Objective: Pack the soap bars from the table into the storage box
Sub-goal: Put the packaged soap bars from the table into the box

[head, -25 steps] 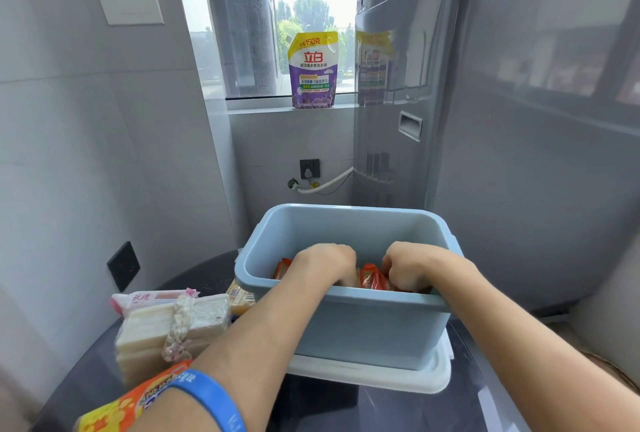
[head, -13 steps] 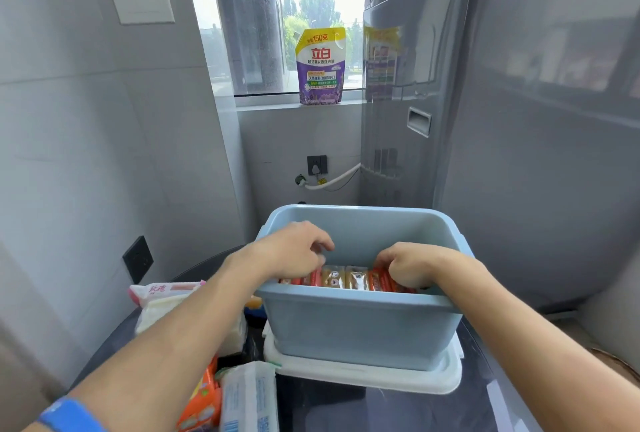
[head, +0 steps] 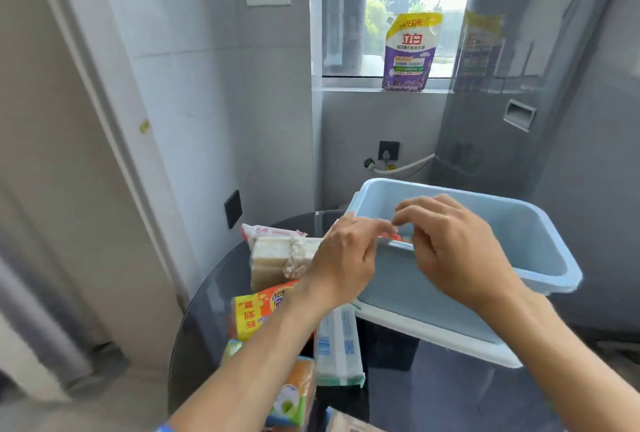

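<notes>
While both hands hover above the near rim of the blue box (head: 519, 241), the left hand (head: 343, 261) and right hand (head: 450, 251) hold nothing, fingers loosely bent; soap bars (head: 277, 258) lie left of the box.

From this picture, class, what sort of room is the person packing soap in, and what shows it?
Probably a home laundry corner: a washing machine stands at right, a detergent pouch sits on the window sill, and a water tap comes off the tiled wall.
</notes>
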Demonstrator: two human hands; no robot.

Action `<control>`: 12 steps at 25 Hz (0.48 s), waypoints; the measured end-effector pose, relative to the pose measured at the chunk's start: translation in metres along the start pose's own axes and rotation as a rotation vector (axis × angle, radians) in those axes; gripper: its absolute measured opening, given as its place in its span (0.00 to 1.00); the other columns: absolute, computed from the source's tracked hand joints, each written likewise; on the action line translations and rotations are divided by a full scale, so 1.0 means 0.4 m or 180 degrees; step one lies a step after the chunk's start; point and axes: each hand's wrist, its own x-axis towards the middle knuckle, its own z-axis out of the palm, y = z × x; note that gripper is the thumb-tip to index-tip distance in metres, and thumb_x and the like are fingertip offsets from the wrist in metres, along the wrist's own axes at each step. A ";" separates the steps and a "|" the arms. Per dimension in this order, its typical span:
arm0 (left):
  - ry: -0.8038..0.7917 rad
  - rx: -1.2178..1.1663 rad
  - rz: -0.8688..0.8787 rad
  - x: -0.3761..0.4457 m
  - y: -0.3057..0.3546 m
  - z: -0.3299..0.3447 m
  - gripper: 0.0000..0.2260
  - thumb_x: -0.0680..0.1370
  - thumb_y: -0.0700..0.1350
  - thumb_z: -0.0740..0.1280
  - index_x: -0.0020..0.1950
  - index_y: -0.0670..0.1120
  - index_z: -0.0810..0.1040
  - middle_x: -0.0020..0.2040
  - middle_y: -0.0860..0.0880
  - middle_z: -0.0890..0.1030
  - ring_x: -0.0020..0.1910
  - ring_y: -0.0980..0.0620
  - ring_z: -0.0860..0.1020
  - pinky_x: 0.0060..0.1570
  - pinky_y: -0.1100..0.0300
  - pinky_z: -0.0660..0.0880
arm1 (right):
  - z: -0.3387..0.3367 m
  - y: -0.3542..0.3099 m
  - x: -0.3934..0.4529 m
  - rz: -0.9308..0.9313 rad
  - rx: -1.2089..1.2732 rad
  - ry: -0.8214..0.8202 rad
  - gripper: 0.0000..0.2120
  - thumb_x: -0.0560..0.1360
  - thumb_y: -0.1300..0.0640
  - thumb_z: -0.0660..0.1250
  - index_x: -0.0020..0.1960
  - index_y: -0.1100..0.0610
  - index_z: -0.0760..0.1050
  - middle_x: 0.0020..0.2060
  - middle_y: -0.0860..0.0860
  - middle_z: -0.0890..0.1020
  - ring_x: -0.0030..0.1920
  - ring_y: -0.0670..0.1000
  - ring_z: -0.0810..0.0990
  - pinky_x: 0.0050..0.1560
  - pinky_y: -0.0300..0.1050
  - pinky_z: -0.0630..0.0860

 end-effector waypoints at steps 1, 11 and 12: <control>-0.0089 -0.0013 0.0065 -0.004 -0.004 -0.008 0.14 0.79 0.36 0.58 0.57 0.43 0.81 0.54 0.47 0.84 0.57 0.48 0.76 0.61 0.55 0.70 | 0.011 -0.046 -0.028 -0.0067 0.0169 -0.0030 0.15 0.71 0.64 0.58 0.47 0.55 0.82 0.50 0.47 0.84 0.46 0.55 0.80 0.41 0.44 0.77; -0.0617 -0.0098 -0.0377 -0.066 -0.058 -0.077 0.31 0.74 0.28 0.56 0.73 0.51 0.71 0.76 0.53 0.68 0.74 0.53 0.68 0.73 0.56 0.64 | 0.116 -0.190 -0.181 0.0850 0.0393 -0.2131 0.19 0.78 0.45 0.60 0.68 0.42 0.71 0.61 0.46 0.80 0.58 0.54 0.79 0.52 0.49 0.76; -0.0544 -0.0154 -0.0428 -0.056 -0.057 -0.077 0.30 0.73 0.28 0.55 0.71 0.50 0.74 0.75 0.52 0.71 0.73 0.53 0.70 0.73 0.55 0.65 | 0.133 -0.212 -0.187 0.0870 0.0441 -0.2427 0.21 0.78 0.42 0.59 0.71 0.42 0.69 0.67 0.47 0.75 0.62 0.55 0.77 0.56 0.50 0.75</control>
